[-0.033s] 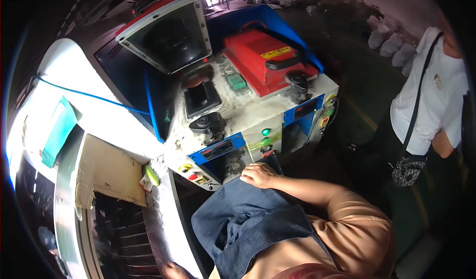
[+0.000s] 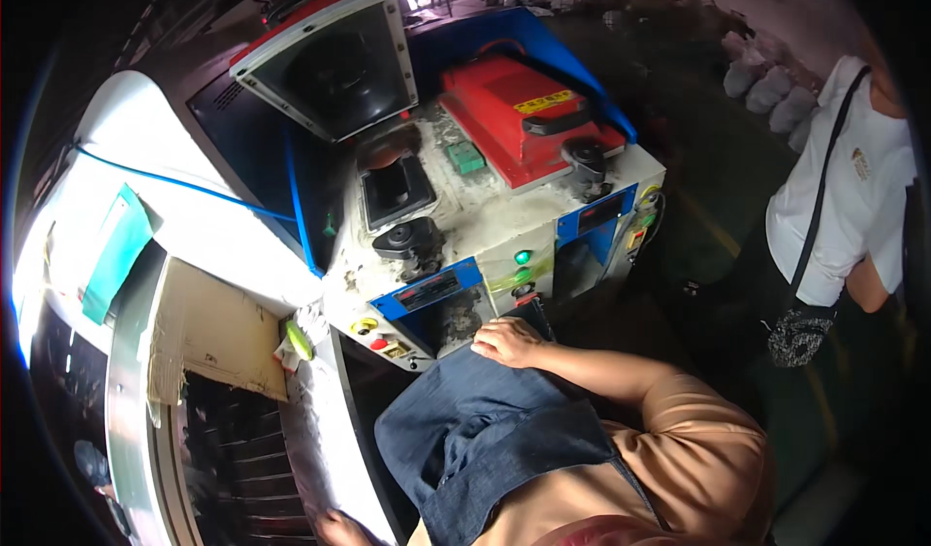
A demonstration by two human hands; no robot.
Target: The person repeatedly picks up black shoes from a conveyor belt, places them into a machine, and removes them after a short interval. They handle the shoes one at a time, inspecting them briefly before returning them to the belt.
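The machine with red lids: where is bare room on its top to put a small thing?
White top, stained but bare, shows in front of the green block, between the black-rimmed opening and the closed red lid. It is crowded around the left black knob and right black knob; the closed lid covers most of the right.

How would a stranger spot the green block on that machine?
Find the white machine with a red lid lowered on its right. On top, look between that lid and the black-rimmed opening. The green block is boxy, unlike the round green lights on the front.
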